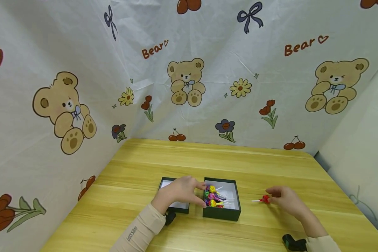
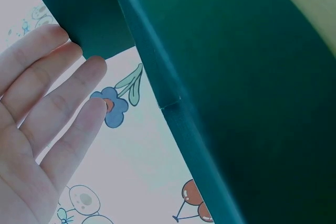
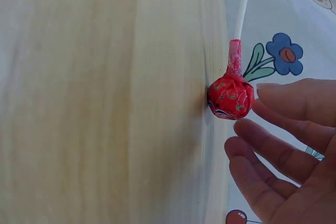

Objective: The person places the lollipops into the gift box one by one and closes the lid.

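A red-wrapped lollipop [image 1: 265,199] with a white stick lies on the table to the right, its stick pointing left. My right hand [image 1: 285,201] is just beside its round head [image 3: 231,97], with thumb and fingertips right at the wrapper and not closed round it. My left hand [image 1: 184,191] reaches over the shallow dark green tray-like piece [image 1: 183,211]. Its spread thumb and finger meet the left wall of a dark green box [image 1: 222,212]. Inside that box, several colourful lollipops [image 1: 212,196] lie at the left. In the left wrist view, the fingers [image 2: 79,114] are fairly straight.
The wooden table [image 1: 220,157] ends at a hanging cloth [image 1: 214,115] printed with bears and flowers, behind and to the left. Black wrist devices [image 1: 292,243] show below both hands. The box's right half shows bare white lining.
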The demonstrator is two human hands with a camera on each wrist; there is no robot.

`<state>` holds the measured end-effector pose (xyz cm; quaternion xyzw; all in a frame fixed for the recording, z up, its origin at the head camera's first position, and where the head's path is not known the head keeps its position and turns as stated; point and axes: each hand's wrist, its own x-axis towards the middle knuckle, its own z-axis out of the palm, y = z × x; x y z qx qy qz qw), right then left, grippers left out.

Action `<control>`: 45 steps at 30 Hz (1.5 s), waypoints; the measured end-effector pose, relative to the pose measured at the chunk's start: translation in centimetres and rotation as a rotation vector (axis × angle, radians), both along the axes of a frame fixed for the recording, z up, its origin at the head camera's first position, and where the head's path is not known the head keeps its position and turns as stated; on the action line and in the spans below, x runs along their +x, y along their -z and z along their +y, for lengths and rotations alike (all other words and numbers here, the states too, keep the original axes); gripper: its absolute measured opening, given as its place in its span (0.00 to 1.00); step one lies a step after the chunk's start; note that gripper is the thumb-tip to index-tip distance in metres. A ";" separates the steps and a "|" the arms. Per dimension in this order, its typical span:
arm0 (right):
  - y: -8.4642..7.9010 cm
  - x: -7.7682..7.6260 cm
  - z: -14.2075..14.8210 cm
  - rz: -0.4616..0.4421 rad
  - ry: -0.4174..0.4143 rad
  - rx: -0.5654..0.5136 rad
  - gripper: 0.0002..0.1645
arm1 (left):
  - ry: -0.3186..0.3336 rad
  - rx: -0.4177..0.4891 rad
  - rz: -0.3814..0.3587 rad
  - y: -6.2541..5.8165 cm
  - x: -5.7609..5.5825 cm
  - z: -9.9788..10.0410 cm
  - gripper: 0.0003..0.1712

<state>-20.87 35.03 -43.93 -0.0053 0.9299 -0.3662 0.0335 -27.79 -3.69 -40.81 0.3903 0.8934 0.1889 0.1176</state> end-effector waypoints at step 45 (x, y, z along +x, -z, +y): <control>0.5 0.0 -0.8 -0.042 0.030 -0.154 0.25 | -0.012 0.003 -0.017 0.0 0.1 0.1 0.37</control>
